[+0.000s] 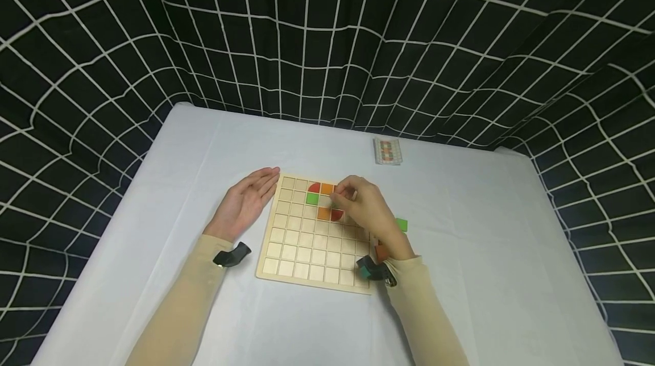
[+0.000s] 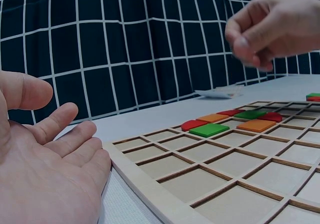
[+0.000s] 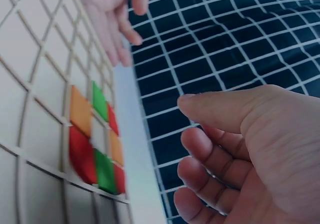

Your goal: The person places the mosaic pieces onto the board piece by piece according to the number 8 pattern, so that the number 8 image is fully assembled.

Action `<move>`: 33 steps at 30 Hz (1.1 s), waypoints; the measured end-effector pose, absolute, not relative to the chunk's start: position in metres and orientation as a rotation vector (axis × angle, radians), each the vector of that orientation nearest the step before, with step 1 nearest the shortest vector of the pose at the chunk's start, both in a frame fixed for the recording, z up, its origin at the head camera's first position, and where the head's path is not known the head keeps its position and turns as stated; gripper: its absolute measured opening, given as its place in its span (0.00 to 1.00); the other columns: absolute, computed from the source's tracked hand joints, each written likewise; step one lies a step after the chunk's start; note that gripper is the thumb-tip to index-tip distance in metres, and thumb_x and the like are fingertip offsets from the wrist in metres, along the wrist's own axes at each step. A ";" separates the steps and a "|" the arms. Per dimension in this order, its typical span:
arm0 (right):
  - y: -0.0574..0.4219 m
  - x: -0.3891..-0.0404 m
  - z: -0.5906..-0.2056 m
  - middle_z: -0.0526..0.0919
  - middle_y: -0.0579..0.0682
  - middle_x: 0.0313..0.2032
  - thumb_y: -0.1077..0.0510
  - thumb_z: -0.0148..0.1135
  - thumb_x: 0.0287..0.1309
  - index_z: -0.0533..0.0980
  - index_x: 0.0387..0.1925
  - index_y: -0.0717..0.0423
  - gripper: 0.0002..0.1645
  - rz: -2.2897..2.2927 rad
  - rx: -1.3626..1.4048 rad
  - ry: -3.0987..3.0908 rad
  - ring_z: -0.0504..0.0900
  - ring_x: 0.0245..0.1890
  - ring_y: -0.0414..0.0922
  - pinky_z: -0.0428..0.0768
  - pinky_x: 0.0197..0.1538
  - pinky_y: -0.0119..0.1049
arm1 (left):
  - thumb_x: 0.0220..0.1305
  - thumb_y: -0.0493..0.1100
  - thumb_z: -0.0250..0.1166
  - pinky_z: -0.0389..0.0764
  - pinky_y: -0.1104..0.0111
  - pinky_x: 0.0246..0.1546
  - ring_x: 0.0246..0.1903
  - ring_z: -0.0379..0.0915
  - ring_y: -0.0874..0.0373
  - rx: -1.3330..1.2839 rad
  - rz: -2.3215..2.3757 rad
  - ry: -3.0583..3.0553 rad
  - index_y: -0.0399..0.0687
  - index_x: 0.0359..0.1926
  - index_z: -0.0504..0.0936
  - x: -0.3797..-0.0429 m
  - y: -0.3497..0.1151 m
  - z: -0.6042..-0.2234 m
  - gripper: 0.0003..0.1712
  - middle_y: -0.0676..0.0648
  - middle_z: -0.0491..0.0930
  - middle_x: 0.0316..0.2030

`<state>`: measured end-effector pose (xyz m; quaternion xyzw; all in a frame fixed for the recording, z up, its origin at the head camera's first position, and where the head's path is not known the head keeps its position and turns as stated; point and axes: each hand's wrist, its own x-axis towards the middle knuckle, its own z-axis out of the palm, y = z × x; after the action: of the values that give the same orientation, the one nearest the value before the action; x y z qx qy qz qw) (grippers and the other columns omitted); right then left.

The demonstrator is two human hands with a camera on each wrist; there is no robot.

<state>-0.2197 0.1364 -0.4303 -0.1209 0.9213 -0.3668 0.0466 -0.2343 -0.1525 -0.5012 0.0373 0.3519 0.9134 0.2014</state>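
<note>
A pale wooden grid board (image 1: 289,238) lies on the white table. Near its far edge, red quarter-round pieces (image 2: 270,116), orange squares (image 2: 256,125) and green squares (image 2: 209,129) sit in cells round one bare cell. My left hand (image 1: 243,204) rests beside the board's upper left edge, palm turned up toward it, fingers extended. Above the coloured pieces hovers my right hand (image 1: 365,204), apart from the board. Its thumb and fingers are loosely bent, with no piece visible between them in the right wrist view. From overhead this hand hides part of the pattern.
A small stack of printed cards (image 1: 388,151) lies at the back of the table. Right of the board, a green piece (image 1: 402,224) and an orange-red piece (image 1: 381,252) show beside my right forearm. A dark gridded curtain (image 1: 327,42) surrounds the table.
</note>
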 end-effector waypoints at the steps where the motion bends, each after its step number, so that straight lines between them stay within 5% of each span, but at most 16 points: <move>1: 0.138 -0.220 -0.428 0.80 0.47 0.34 0.54 0.67 0.66 0.79 0.38 0.50 0.05 -1.132 -0.367 2.820 0.75 0.32 0.45 0.76 0.30 0.32 | 0.84 0.42 0.37 0.48 0.65 0.84 0.81 0.40 0.50 0.103 2.553 0.982 0.31 0.77 0.47 -0.234 -0.153 -0.501 0.29 0.39 0.44 0.81; 16: 0.178 -0.215 -0.397 0.79 0.49 0.31 0.54 0.67 0.64 0.80 0.35 0.51 0.06 -1.060 -0.284 2.908 0.73 0.29 0.48 0.74 0.25 0.32 | 0.84 0.44 0.36 0.46 0.64 0.84 0.82 0.39 0.50 0.115 2.562 0.958 0.30 0.77 0.45 -0.233 -0.153 -0.501 0.31 0.38 0.42 0.81; 33: 0.227 -0.198 -0.404 0.78 0.50 0.28 0.58 0.68 0.60 0.79 0.34 0.56 0.06 -0.930 -0.223 2.866 0.72 0.24 0.45 0.73 0.21 0.29 | 0.84 0.45 0.37 0.46 0.64 0.84 0.82 0.38 0.51 0.082 2.562 0.942 0.32 0.78 0.44 -0.233 -0.151 -0.500 0.31 0.39 0.42 0.81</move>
<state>-0.1984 0.2268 -0.4040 -0.0737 0.9469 -0.3072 0.0599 -0.2330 -0.1515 -0.5001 0.0293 0.3376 0.9185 0.2038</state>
